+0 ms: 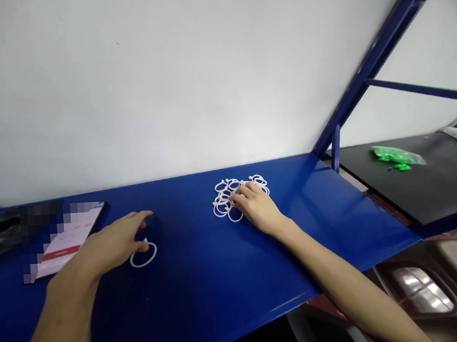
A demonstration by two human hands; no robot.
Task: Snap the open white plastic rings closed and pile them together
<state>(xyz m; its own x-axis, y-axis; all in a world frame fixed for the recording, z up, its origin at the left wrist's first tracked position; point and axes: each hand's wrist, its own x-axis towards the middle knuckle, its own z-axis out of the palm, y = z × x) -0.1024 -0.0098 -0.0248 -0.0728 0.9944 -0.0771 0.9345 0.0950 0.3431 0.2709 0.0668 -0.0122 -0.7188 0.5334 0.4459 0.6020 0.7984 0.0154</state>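
Note:
A single white plastic ring (144,255) lies on the blue table (204,275). My left hand (112,242) rests over it, thumb touching the ring's top, fingers stretched forward and apart. Farther right sits a pile of several white rings (230,196). My right hand (256,206) lies on the pile's right side, fingers extended flat onto the rings, gripping none that I can see.
A phone with a lit screen (68,237) lies at the left of the table beside a dark object (0,234). A blue shelf post (365,64) rises at the right. A black shelf (415,180) carries a bag of green parts (396,156).

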